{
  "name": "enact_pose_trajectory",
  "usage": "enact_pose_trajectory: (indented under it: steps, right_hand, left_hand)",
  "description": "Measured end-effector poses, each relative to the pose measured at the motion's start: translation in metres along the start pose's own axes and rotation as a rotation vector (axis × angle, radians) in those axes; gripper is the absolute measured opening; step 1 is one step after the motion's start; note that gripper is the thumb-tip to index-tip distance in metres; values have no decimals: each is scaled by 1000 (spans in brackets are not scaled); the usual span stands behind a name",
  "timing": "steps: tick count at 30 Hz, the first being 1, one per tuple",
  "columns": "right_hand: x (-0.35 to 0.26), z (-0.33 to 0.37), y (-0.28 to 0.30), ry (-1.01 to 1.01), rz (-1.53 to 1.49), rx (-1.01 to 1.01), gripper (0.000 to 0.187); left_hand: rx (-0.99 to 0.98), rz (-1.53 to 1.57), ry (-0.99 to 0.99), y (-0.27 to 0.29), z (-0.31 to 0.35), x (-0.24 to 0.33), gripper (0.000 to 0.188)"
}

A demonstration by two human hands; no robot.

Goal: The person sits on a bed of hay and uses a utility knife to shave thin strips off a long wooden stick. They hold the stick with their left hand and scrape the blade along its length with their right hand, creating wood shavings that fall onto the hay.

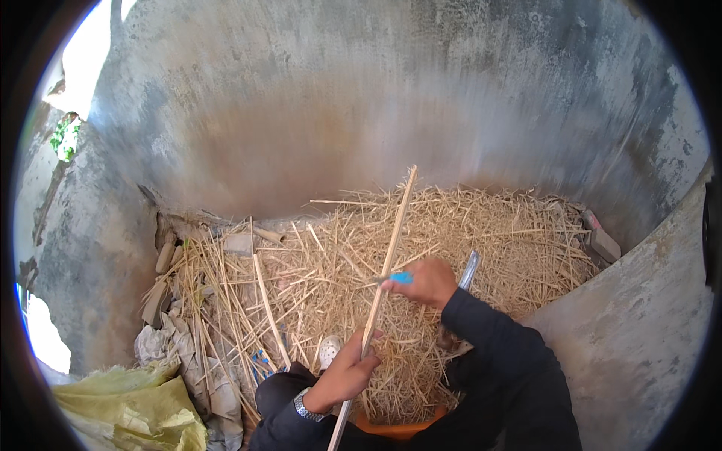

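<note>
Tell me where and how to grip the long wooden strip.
The long wooden strip is probably best gripped low, from the left, thumb and fingers closing across its narrow width, as the left hand does. It slants up to the right, and the right hand holds a small blue tool against it higher up, so staying below seems safer.

A pale tan strip stands out against golden-beige straw, a bright blue handle adding contrast. The sleeves are black, the wristwatch silver. A white shoe is dotted with dark spots; a nearby scrap is patterned in blue and white. A rim shows orange, a sack dull yellow-green, a cloth greyish beige. The curved wall is mottled grey, streaked paler and stained rusty brown.
</note>
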State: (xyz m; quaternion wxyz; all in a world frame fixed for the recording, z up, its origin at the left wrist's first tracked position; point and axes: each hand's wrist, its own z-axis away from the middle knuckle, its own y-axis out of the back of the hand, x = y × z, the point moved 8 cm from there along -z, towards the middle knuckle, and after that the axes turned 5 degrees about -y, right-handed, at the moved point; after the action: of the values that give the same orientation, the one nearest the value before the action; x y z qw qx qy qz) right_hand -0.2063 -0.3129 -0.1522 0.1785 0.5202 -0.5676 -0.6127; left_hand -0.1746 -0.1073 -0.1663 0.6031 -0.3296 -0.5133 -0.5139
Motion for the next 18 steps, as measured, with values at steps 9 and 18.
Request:
enact_pose_trajectory:
  steps: [9, 18]
  right_hand:
    - [5, 5, 8, -36, 52, 104, 90]
    - [28, 9, 1, -95, -57, 55, 85]
  left_hand:
    - [-53, 124, 74, -4, 5, 19, 47]
    - [-111, 142, 138, -14, 7, 17, 49]
